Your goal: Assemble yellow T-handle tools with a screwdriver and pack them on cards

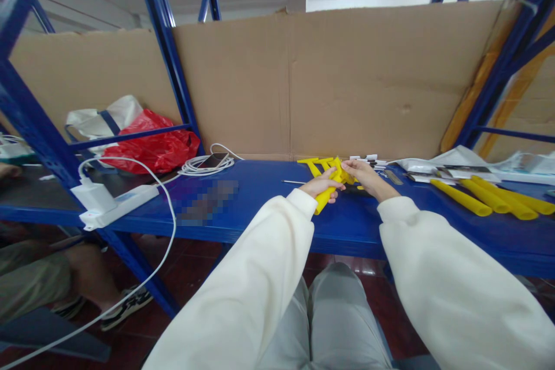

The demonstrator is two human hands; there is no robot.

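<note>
My left hand is wrapped round a yellow tubular part above the blue table, its lower end pointing down toward me. At the upper end of that part, my right hand has its fingers pressed together on yellow material; exactly what they pinch is too small to make out. Behind my left hand, more yellow pieces lie near the cardboard. A thin metal rod rests just left of my left hand.
Several yellow tubes lie on the blue table at the right, by plastic bags. At the left are a white power strip, a coiled cable and a red bag. A person's leg shows lower left.
</note>
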